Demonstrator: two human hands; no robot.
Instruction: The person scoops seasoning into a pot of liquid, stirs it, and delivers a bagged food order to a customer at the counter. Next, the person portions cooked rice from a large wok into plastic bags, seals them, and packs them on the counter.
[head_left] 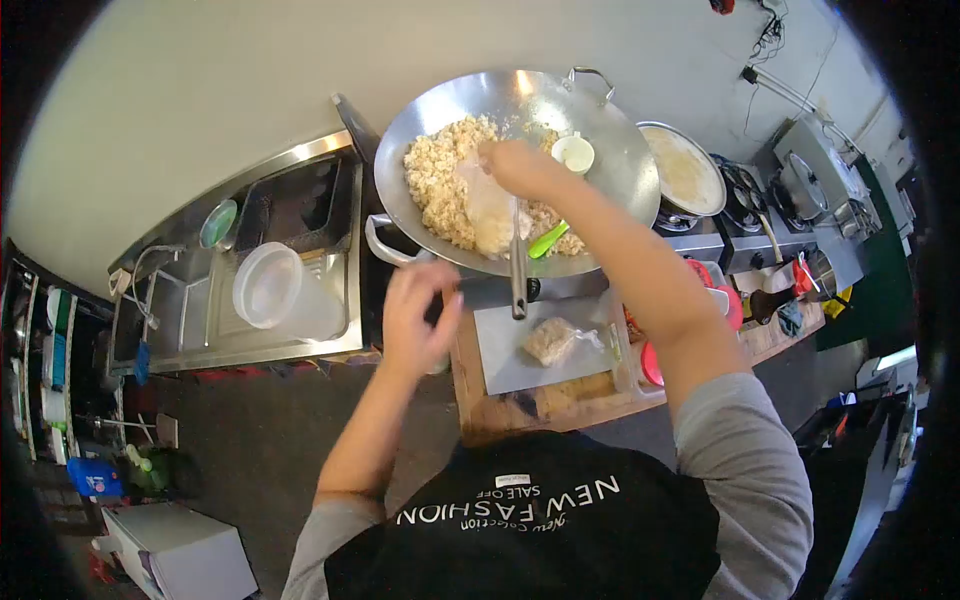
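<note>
A large wok [610, 150] holds a heap of crumbly, rice-like food [440, 165]. Inside it, my right hand [512, 168] is closed on the top of a clear plastic bag [487, 205], whose lower part rests on the food. My left hand [418, 312] hovers just outside the near rim by the wok's side handle [385, 243], fingers apart and holding nothing. A metal utensil handle [518, 275] sticks out over the rim towards me. Beside it lies a bright green spoon or scoop [547, 240]. A small white cup [573, 153] sits further back in the wok.
On a white board [500, 365] lies a filled, tied plastic bag [552, 342]. Containers with red lids [735, 305] stand right of it. A wide pan of pale contents [685, 172] is on the stove. To the left, the sink counter carries a translucent tub [285, 295].
</note>
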